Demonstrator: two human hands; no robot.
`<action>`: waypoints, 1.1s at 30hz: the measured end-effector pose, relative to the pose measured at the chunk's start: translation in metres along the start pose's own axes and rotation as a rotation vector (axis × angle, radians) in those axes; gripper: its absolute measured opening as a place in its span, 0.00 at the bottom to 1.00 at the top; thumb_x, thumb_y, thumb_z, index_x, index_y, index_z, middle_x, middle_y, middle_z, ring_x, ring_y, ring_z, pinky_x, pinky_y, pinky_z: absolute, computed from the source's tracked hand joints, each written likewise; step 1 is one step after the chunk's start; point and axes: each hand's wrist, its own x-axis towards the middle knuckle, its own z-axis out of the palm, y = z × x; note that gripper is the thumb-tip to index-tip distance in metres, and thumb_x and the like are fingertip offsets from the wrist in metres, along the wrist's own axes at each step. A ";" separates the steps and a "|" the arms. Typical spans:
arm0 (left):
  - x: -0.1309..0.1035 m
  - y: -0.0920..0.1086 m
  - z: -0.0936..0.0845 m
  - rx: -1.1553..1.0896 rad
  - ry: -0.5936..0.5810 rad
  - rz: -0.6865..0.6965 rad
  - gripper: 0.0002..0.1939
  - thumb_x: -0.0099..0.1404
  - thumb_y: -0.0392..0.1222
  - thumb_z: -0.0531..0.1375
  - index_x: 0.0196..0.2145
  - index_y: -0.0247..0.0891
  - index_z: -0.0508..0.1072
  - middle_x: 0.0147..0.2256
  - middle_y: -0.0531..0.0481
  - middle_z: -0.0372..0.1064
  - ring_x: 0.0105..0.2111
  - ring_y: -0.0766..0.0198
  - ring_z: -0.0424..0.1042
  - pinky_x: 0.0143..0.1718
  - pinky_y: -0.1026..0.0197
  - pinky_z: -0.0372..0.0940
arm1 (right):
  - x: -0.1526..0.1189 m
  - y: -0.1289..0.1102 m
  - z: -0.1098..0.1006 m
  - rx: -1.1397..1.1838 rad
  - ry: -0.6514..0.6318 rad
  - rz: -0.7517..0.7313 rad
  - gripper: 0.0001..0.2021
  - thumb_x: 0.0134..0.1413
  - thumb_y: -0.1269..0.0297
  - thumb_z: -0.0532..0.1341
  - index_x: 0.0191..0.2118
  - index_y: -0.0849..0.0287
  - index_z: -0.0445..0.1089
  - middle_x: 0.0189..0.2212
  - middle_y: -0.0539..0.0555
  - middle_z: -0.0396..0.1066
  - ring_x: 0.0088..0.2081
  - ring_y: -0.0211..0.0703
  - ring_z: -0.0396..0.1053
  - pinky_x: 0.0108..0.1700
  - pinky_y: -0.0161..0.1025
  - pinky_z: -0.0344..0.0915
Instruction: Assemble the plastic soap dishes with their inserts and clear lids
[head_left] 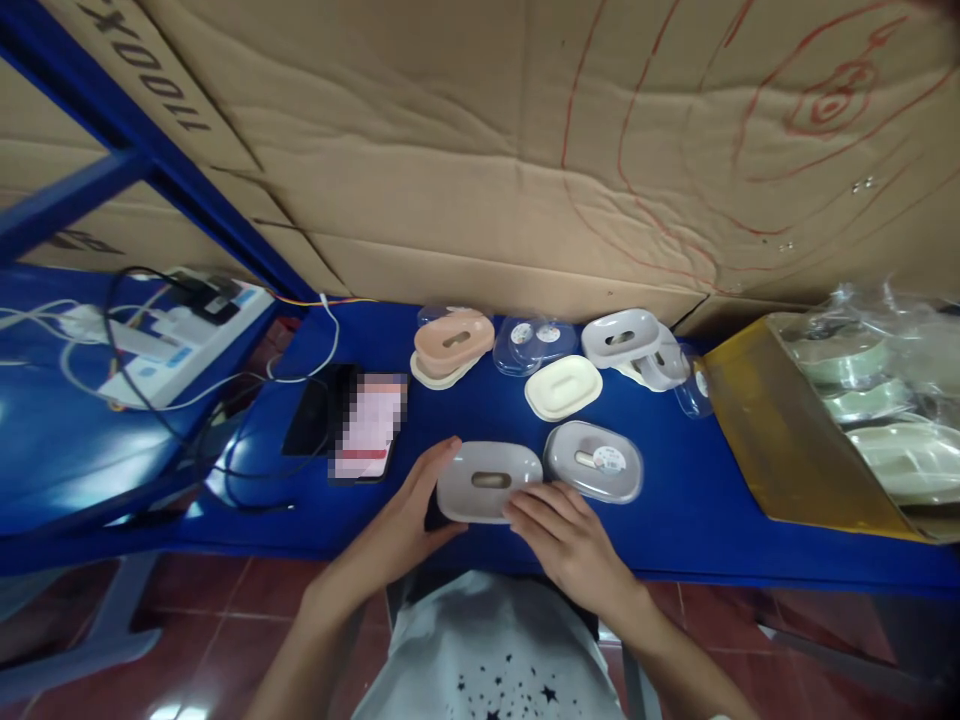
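A grey oval dish with a slot in its middle [480, 500] lies near the table's front edge. My left hand [420, 510] grips its left end, thumb at the upper rim and fingers at the lower one. My right hand [559, 530] rests its fingers on the dish's lower right part. Just right of it is another grey dish under a clear cover with a round label [585, 440]. Farther back sit a cream oval piece [562, 387], a peach slotted dish [454, 342], clear lids [525, 350] and stacked grey slotted pieces [622, 335].
A cardboard box [742, 420] of pale green dishes in plastic stands at the right. On the left are a phone [371, 425], a dark device [319, 410] and a power strip [187, 345] with tangled cables. Cardboard [450, 130] forms the back wall.
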 end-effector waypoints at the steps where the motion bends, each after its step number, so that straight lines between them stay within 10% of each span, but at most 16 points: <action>1: 0.000 0.000 -0.001 -0.003 -0.022 -0.007 0.54 0.68 0.34 0.69 0.78 0.61 0.41 0.77 0.42 0.48 0.76 0.44 0.53 0.73 0.37 0.59 | -0.001 0.003 0.004 0.006 -0.028 0.003 0.15 0.74 0.73 0.60 0.60 0.60 0.75 0.55 0.55 0.81 0.59 0.48 0.74 0.61 0.50 0.72; 18: 0.008 0.005 0.003 0.296 -0.001 0.201 0.44 0.70 0.38 0.69 0.76 0.55 0.55 0.78 0.37 0.43 0.74 0.37 0.56 0.66 0.30 0.66 | -0.006 0.021 -0.009 0.007 -0.225 0.090 0.19 0.75 0.67 0.58 0.66 0.55 0.71 0.63 0.57 0.75 0.66 0.49 0.71 0.69 0.54 0.69; 24: 0.012 0.014 -0.004 0.306 -0.021 0.215 0.41 0.72 0.45 0.69 0.75 0.52 0.57 0.76 0.36 0.49 0.72 0.37 0.59 0.67 0.30 0.63 | -0.012 0.047 -0.024 -0.109 -0.082 0.344 0.21 0.76 0.60 0.57 0.70 0.52 0.67 0.66 0.59 0.73 0.65 0.56 0.72 0.65 0.59 0.71; 33: 0.185 0.073 -0.004 0.532 0.185 0.061 0.31 0.78 0.56 0.58 0.70 0.37 0.64 0.66 0.28 0.64 0.63 0.34 0.71 0.60 0.39 0.69 | -0.011 0.036 -0.015 -0.064 0.145 0.555 0.17 0.77 0.59 0.56 0.63 0.52 0.73 0.59 0.59 0.78 0.60 0.55 0.76 0.61 0.56 0.74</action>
